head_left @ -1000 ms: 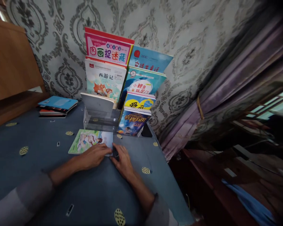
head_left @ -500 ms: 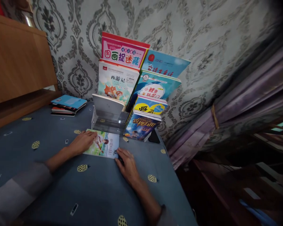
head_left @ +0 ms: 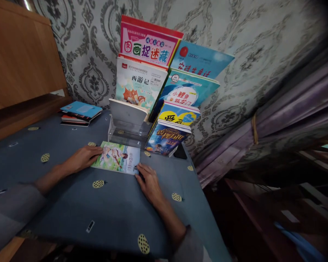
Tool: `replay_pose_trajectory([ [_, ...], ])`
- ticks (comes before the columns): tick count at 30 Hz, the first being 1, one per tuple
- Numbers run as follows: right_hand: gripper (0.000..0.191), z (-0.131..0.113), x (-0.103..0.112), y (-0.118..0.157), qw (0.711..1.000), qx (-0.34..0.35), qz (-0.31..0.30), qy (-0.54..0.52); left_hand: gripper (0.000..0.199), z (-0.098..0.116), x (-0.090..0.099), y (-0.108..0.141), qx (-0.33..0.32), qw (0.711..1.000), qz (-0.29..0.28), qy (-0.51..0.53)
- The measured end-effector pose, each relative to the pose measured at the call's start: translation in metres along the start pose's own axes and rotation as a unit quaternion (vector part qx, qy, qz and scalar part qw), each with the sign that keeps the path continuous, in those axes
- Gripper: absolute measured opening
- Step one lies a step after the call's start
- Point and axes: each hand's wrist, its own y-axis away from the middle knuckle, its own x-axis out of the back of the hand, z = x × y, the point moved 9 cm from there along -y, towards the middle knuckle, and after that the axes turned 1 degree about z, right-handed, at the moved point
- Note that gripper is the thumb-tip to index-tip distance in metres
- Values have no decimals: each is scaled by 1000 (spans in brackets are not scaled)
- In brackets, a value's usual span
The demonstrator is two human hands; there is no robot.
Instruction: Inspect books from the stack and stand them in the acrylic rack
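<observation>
1 rack (head_left: 127,135) and 1 book stack (head_left: 81,108) stand beyond the booklet (head_left: 117,157) between the unclenched left hand (head_left: 83,159) and right hand (head_left: 150,181).

Green-and-blue book (head_left: 116,158), pineapple-print tablecloth (head_left: 117,211)

Before you, the thin book (head_left: 117,158) lies flat and closed on the counter (head_left: 71,207), its long sides running left to right, green-and-pale-blue cover facing up, drawn figures mid-cover, lettering toward your right.
</observation>
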Motion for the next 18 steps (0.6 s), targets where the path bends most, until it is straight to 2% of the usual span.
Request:
replay_pose_trajectory([
  [5,38,0,-1,0,1000,5,-11,10,48,27,3,45,-33,999,38,-16],
  [9,36,-9,4,-1,999,-6,-19,43,52,42,2,59,-46,996,62,-39],
  [12,35,-40,0,-7,996,13,-42,74,54,42,1,60,-37,995,77,-46],
  [15,46,-91,-27,-17,989,85,-105,62,57,39,-1,60,-29,995,80,-52],
  [18,63,-129,-55,-26,982,133,-131,42,56,35,-5,60,-25,996,65,-50],
])
